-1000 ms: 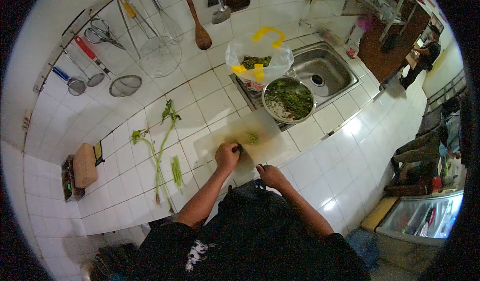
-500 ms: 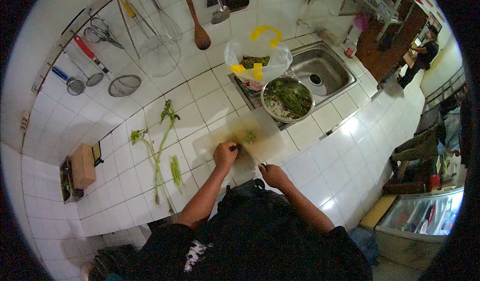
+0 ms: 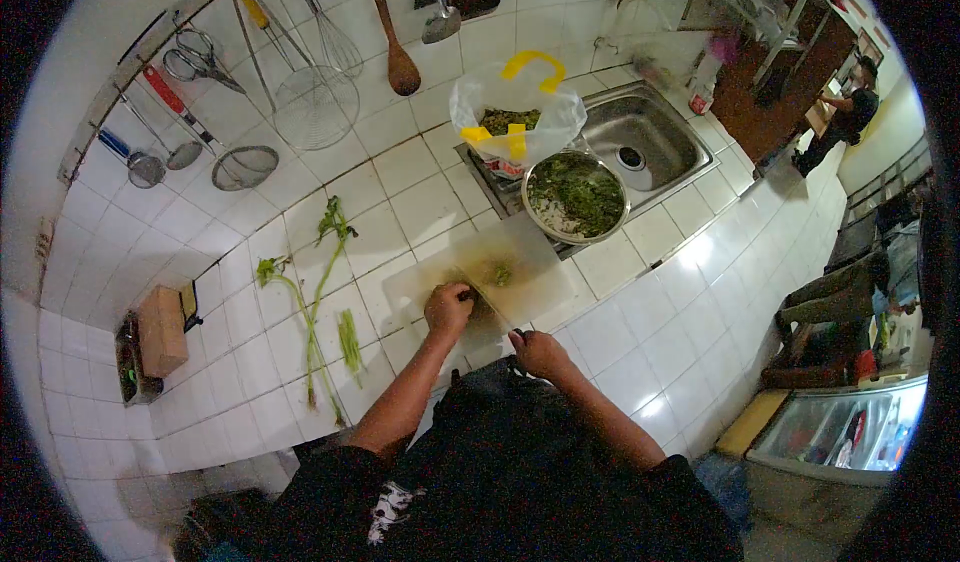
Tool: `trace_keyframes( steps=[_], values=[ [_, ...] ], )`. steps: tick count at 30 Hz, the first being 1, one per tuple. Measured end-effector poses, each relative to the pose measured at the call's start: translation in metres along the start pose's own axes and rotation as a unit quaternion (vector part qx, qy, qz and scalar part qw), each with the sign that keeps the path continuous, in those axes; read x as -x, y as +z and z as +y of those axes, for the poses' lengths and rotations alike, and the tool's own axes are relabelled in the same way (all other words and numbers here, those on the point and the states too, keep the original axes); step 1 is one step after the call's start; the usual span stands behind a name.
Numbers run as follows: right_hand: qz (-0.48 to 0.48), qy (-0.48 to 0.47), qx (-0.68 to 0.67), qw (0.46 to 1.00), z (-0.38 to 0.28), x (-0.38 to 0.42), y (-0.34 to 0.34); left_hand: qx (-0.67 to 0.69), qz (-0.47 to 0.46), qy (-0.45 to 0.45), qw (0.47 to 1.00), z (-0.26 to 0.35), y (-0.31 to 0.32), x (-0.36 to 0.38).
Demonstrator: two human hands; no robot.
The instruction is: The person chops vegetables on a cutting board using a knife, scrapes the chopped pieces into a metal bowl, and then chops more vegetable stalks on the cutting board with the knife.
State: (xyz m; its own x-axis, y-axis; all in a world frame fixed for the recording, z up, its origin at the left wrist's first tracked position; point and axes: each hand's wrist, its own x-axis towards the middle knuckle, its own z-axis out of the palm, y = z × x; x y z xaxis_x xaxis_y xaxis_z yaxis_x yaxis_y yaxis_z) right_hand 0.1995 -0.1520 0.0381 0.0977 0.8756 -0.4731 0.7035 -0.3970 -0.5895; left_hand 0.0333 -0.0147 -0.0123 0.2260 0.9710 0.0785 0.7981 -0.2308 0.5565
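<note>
My right hand [image 3: 542,353] grips a knife by its handle. Its thin blade [image 3: 492,304] lies slantwise over the whitish cutting board [image 3: 545,262], pointing up and left. Curled up on the board just left of the blade is my left hand [image 3: 449,308], fingers closed; a small dark bit shows at the fingertips, too small to name. Beyond the blade sits a small heap of chopped greens [image 3: 502,274]. To the left, long leafy green stalks [image 3: 318,297] and a short bunch of cut stems [image 3: 348,338] lie on the tiled counter [image 3: 265,362].
Past the board stand a steel bowl of chopped greens [image 3: 577,198], a plastic bag with yellow handles [image 3: 515,127] and a metal sink [image 3: 655,142]. Strainers [image 3: 245,168], scissors [image 3: 197,60] and a wooden spoon [image 3: 403,70] hang on the wall. A person [image 3: 850,107] stands far right.
My right hand has shifted slightly left with the knife, and the blade sits at a slightly different place beside the left fingers. The left hand stays nearly still.
</note>
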Motion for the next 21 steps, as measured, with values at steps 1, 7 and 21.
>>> trace_keyframes(
  steps=[1, 7, 21],
  values=[
    [-0.011, 0.012, 0.005, 1.000, 0.005, 0.003, 0.001, -0.003, -0.016, -0.035, 0.999, 0.001, -0.001, -0.002],
    [-0.006, 0.011, -0.006, 1.000, -0.001, 0.005, -0.005, 0.013, 0.000, 0.005, 1.000, -0.001, -0.004, 0.000],
    [-0.002, 0.021, -0.094, 0.995, 0.008, 0.031, -0.014, 0.022, 0.010, 0.063, 0.998, -0.007, -0.002, 0.001]
  ],
)
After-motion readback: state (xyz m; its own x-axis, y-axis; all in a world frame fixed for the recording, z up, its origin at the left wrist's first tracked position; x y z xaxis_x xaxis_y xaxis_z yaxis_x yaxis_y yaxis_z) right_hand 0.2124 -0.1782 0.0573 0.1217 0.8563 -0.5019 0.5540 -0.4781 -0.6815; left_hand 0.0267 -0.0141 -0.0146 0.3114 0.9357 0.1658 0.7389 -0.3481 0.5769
